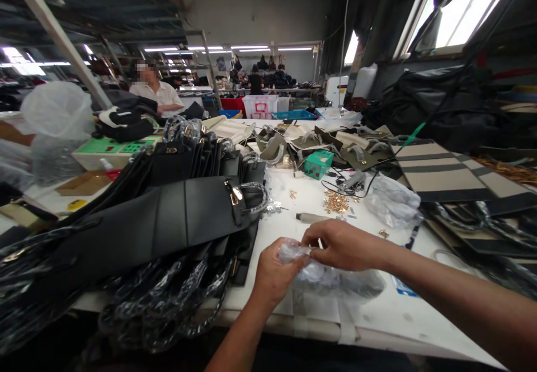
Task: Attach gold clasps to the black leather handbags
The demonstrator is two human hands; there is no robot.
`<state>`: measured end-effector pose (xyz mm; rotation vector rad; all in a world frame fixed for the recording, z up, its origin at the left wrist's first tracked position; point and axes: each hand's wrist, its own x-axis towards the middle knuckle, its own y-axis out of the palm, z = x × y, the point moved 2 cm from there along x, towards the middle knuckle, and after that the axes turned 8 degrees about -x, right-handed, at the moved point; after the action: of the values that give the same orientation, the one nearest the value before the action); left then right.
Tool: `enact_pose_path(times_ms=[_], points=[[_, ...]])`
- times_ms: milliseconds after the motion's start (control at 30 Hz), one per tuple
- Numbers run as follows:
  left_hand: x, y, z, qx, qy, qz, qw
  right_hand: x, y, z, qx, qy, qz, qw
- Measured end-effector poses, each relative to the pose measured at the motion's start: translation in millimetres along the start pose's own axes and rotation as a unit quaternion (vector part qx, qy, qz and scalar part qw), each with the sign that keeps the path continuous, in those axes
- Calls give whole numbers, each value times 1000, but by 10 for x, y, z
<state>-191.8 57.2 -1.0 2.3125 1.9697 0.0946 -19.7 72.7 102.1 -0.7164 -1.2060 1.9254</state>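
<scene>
Forearms [453,289], pair, bare: reaching in over the front edge of the white workbench [436,327], which I am working from afar.

Clear plastic bag [356,285], one, bunched: lying just inside the bench's front edge, its gathered end rising between my hands; contents I am not making out.

Step, as I am judging it: working the bag's gathered end. Thin film is calling for a firm hold low on the gather, small fingertip moves above it, and no hard tugging, since a sharp pull is risking a tear. Letting the bag's body bear on the bench is sparing my grip its weight.

Left hand [273,271], one: closing around the gather, thumb pressing across it, little opening showing.

Right hand [338,243], one: curling, thumb and forefinger bending almost together and pinching the plastic beside the left thumb; anything else between the tips I am not able to tell.

Black handbags [193,207], stacked: filling the bench's left side, overhanging its front edge.

Gold-coloured metal fittings [335,201], loose heap: lying farther from the front edge, beyond my right hand.
</scene>
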Motion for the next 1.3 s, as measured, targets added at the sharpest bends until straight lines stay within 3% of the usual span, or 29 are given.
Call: enact_pose_path(times_ms=[167,300,467,667,800,867,967,1067,1167,1300], points=[[-28,-15,-27,42,14,-18,999,132,-57,50,83,25,7,996],[-27,-21,-61,71,22,-47,996,173,74,54,56,51,-32,997],[-9,-5,-64,64,16,-37,997,146,173,44,100,33,-41,994],[34,-67,4,104,38,-26,993,123,-251,202,241,67,-97,963],[45,-67,-25,74,32,-31,996,120,-362,142,227,50,-104,967],[7,-33,-55,38,37,-19,998,46,-315,44,194,42,-117,973],[-58,20,-68,-16,39,8,999,-139,-150,-77,202,2,-39,979],[-72,25,-91,46,33,-9,998,-297,1,-157,191,-7,-23,981],[-78,27,-239,177,62,-46,981,-337,103,-193,180,11,-55,982],[-80,151,-478,208,69,12,976,-302,178,-242,208,15,-133,969]])
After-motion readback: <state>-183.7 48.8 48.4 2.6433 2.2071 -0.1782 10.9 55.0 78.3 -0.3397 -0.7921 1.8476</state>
